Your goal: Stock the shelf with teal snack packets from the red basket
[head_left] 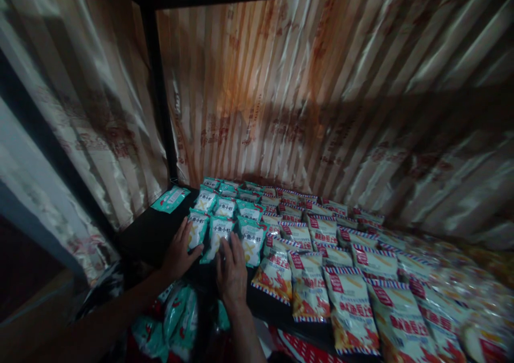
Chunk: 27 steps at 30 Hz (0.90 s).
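My left hand [179, 253] rests its fingertips on the left side of a teal-and-white snack packet [197, 230] in the front row. Its thumb is stretched along the packet's lower edge, apart from the fingers. My right hand [233, 272] lies with fingers extended over the lower right part of the neighbouring teal packet [220, 233]. Neither hand is closed round a packet. To the right of it stands another teal packet [251, 240], leaning back. More teal packets [225, 206] are lined up in rows behind these.
One teal packet [171, 199] lies flat at the shelf's [155, 229] back left corner. Rows of red-and-white snack bags [307, 285] fill the right side. Loose teal packets [180, 320] sit below the shelf edge. A black post [158, 84] and shiny printed sheeting [249, 95] enclose the back.
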### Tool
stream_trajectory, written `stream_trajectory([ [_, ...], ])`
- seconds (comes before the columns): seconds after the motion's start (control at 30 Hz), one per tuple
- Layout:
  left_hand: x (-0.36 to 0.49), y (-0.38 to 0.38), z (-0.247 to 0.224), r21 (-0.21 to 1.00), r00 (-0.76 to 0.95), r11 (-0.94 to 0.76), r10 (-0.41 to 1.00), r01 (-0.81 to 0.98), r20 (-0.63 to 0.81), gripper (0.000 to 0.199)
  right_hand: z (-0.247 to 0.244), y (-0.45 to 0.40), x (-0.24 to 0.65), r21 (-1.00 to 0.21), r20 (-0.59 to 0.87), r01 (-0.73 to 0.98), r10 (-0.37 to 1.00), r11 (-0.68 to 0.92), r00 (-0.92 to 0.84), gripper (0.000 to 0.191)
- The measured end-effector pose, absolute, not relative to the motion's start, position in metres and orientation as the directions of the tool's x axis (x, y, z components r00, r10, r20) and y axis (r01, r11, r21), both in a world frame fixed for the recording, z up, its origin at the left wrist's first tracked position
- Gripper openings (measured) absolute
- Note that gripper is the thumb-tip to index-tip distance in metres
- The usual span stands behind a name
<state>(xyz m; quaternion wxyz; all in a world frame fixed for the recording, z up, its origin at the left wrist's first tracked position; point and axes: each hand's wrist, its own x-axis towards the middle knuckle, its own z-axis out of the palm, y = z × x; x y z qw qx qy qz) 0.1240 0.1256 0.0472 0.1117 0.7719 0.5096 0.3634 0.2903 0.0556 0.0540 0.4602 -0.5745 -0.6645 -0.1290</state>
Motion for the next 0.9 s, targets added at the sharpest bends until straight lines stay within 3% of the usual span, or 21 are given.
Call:
stream_trajectory([
  [0.37,0.125,0.130,0.052,0.655,0.024,-0.408,0.859,0.636,0.512,0.069,0.051,0.058,0.290,-0.348,0.766,0.880,0.639,0.322,0.069,0.039],
  [0.9,0.131,0.146,0.037,0.543,0.097,-0.439,0.833,0.715,0.545,0.060,0.046,0.062,0.289,-0.343,0.752,0.893,0.654,0.291,0.076,0.039],
])
